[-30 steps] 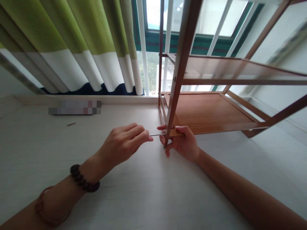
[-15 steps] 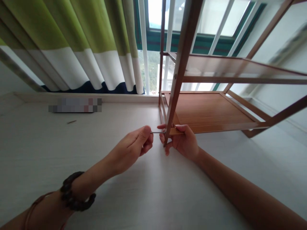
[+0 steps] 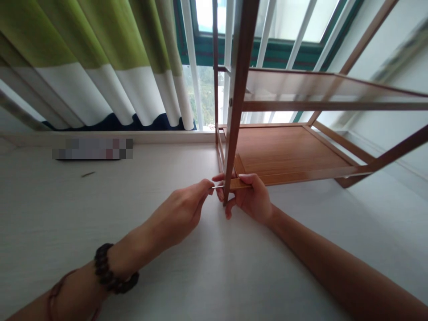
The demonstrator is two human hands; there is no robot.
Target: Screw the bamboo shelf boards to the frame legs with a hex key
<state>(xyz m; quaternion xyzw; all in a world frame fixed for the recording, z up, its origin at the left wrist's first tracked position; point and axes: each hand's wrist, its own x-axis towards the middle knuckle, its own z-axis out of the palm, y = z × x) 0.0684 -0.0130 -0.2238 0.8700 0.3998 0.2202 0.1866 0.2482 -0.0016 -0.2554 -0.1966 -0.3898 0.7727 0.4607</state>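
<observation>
My left hand [image 3: 182, 207] pinches a thin metal hex key [image 3: 217, 187] between thumb and fingertips; its other end is hidden in the fingers. The hex key's tip meets the outer side of a brown wooden post [image 3: 234, 107], near the post's foot. My right hand [image 3: 252, 198] is closed around the short bottom rail [image 3: 240, 183] beside that post, thumb on top. Some right fingers reach past the post towards the hex key. Post and rail belong to a wooden shelf rack, with a slatted-looking lower board [image 3: 277, 149] and an upper shelf [image 3: 294, 87].
A blurred-out flat item [image 3: 93, 149] lies on the pale floor [image 3: 150, 276] near the wall edge, with a small thin brown stick [image 3: 88, 174] in front of it. A green and white curtain [image 3: 120, 89] hangs at the left. Behind the rack are white window bars [image 3: 264, 40].
The view has shifted a little, so the rack appears further left. My left hand has turned, from curled fingers with thumb on top to a fingertip pinch. My right hand keeps its hold.
</observation>
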